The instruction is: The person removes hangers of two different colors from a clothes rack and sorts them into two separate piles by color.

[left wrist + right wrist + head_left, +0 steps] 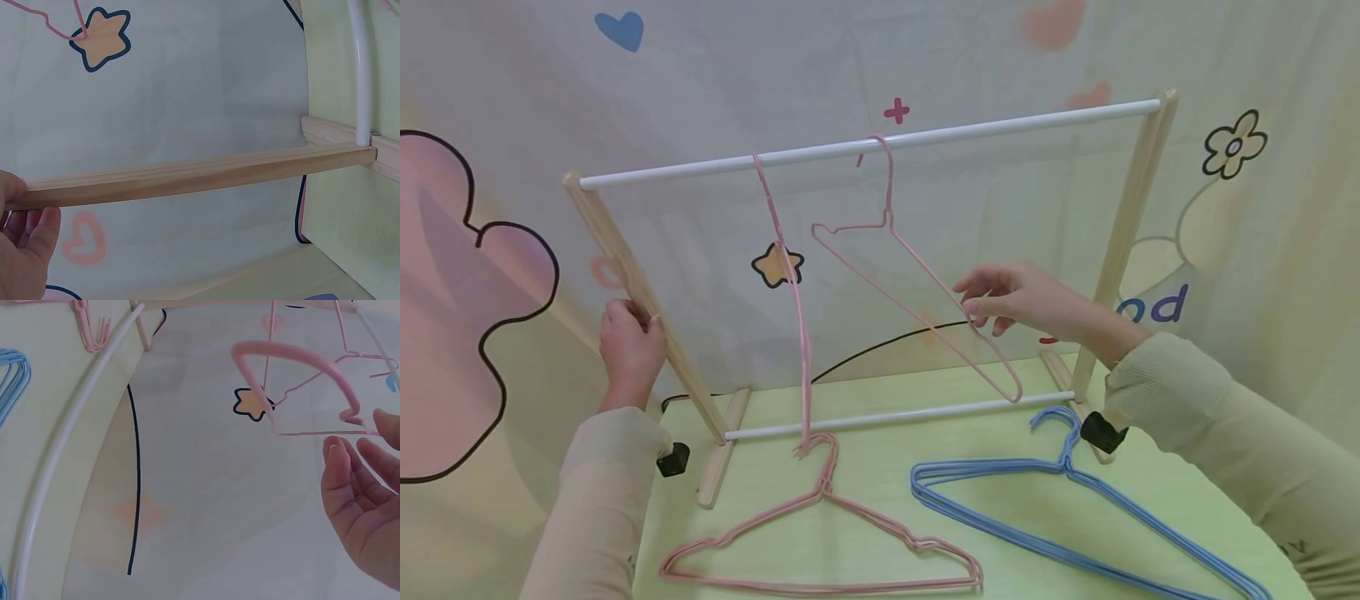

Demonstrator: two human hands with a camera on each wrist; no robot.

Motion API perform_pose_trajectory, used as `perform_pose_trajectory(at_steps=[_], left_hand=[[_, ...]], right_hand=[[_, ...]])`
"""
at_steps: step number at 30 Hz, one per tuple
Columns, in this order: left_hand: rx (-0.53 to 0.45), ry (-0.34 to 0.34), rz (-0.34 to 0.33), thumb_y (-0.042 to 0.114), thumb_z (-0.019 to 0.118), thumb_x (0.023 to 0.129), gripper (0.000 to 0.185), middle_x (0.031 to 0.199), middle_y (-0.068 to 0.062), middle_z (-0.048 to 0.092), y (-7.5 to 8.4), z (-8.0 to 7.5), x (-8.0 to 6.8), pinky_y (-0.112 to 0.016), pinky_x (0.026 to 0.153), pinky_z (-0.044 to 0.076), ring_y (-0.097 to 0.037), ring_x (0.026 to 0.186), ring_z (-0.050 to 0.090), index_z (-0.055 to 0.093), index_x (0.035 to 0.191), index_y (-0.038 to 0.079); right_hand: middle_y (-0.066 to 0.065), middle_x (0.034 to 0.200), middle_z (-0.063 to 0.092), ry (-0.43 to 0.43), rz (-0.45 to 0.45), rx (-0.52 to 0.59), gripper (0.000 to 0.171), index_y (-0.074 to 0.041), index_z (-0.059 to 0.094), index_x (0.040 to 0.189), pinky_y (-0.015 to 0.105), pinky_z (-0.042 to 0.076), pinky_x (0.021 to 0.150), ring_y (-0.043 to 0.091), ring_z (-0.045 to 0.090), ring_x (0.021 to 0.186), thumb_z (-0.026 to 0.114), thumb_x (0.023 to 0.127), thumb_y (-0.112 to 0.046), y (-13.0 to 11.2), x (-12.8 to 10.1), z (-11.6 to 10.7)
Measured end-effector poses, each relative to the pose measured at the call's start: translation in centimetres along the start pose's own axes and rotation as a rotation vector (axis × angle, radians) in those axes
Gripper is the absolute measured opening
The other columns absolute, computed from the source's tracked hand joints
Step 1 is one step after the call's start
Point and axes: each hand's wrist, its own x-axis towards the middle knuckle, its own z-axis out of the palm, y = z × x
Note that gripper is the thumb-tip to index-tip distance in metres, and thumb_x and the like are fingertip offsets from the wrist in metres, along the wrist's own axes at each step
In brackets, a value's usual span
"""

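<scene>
My left hand (632, 346) grips the wooden left post (187, 178) of a small clothes rack, thumb on one side and fingers curled round the other. At the rack's right half, a pink hanger (925, 268) hangs by its hook on the white top rail (1000, 127), turned at an angle with its right end lower. My right hand (1022, 300) holds that hanger's sloping right arm loosely between thumb and fingers. Left of it another pink hanger (797, 300) hangs on the same rail, seen nearly edge-on.
Several pink hangers (827, 493) lie stacked on the pale green table (880, 450) in front. Several blue hangers (1067, 471) lie to their right. A white lower rail (910, 414) joins the rack's feet, and a printed curtain (700, 92) hangs behind.
</scene>
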Motion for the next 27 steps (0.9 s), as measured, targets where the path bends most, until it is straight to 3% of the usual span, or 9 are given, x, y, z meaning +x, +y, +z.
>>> perform_pose_trajectory(at_steps=[7, 16, 27], left_hand=[[-0.006, -0.006, -0.005, 0.013, 0.043, 0.089, 0.025, 0.099, -0.021, 0.041, 0.0, -0.1, -0.1, -0.044, 0.077, 0.035, -0.037, 0.089, 0.043, 0.037, 0.105, -0.005], [-0.01, -0.002, -0.001, 0.013, 0.043, 0.089, 0.026, 0.099, -0.021, 0.041, -0.1, 0.0, 0.0, -0.044, 0.078, 0.035, -0.037, 0.089, 0.042, 0.037, 0.105, -0.005], [-0.007, -0.001, -0.006, 0.013, 0.043, 0.089, 0.026, 0.1, -0.022, 0.042, -0.1, 0.1, 0.0, -0.045, 0.079, 0.035, -0.037, 0.09, 0.043, 0.037, 0.106, -0.005]], right_hand=[[0.004, 0.085, 0.056, -0.035, 0.053, 0.061, 0.033, -0.002, 0.049, 0.116, 0.027, 0.05, 0.063, 0.014, 0.055, 0.069, 0.055, 0.087, -0.015, -0.5, 1.3, 0.4], [0.003, 0.077, 0.051, -0.064, 0.08, 0.079, 0.014, 0.002, 0.049, 0.098, 0.028, 0.049, 0.06, 0.015, 0.052, 0.062, 0.051, 0.087, -0.005, -1.3, 2.0, 0.8], [0.004, 0.075, 0.05, 0.036, 0.059, 0.047, 0.01, 0.001, 0.049, 0.094, 0.028, 0.05, 0.06, 0.017, 0.054, 0.064, 0.053, 0.085, -0.002, -2.2, 0.5, -0.7]])
